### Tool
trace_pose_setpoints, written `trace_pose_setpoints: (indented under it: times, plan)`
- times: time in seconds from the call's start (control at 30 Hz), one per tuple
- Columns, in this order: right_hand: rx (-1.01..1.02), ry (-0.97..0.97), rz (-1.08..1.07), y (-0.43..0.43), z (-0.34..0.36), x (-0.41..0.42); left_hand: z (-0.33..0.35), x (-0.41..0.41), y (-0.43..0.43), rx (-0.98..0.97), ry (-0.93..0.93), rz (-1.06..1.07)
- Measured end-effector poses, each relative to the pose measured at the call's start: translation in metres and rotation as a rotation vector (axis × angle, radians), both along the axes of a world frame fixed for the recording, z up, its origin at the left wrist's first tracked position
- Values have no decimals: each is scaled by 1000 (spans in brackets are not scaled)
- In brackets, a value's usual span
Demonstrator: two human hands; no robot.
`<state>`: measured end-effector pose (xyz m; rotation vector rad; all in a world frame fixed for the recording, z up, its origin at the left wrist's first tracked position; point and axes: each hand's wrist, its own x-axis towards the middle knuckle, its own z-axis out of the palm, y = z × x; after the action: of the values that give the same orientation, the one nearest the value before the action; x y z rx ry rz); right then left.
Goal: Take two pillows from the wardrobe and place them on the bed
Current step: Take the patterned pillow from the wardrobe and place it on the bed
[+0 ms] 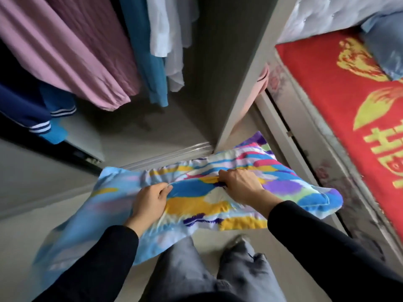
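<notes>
A brightly patterned pillow [196, 205] in blue, yellow, purple and pink hangs in the air in front of my legs, just outside the open wardrobe [152, 127]. My left hand [150, 201] pinches its cover near the middle-left. My right hand [239, 182] grips the cover near the middle-right. The pillow's left end looks blurred and droops toward the floor. The bed [340, 110], with a red and yellow cover, lies to the right. A pale blue pillow [386, 44] rests at its far end.
Pink, teal, white and navy clothes [91, 62] hang inside the wardrobe. A grey wardrobe side panel [246, 83] stands between the wardrobe and the bed. The bed's pale frame [290, 144] runs along the right. Grey floor lies at the left.
</notes>
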<state>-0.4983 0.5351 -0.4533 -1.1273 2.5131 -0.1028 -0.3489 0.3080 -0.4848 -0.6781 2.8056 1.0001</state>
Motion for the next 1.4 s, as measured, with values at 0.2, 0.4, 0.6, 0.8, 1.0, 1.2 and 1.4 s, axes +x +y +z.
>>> trace_pose_setpoints:
  times: [0.2, 0.4, 0.6, 0.8, 1.0, 1.2, 1.4]
  plan:
    - [52, 53, -110, 152, 29, -43, 16, -73, 136, 9, -32, -174]
    - [94, 195, -183, 287, 73, -97, 37, -156, 260, 57, 26, -363]
    - [214, 339, -209, 374, 112, -177, 62, -255, 338, 108, 151, -543]
    - [343, 450, -246, 432, 144, -280, 78, -371, 403, 203, 252, -583]
    - [322, 497, -350, 467, 154, -373, 86, -491, 433, 172, 375, -658]
    - [276, 579, -437, 488, 155, -472, 95, -613, 450, 155, 471, -667]
    - [192, 539, -510, 510, 129, -594, 75, -741, 476, 75, 515, -650]
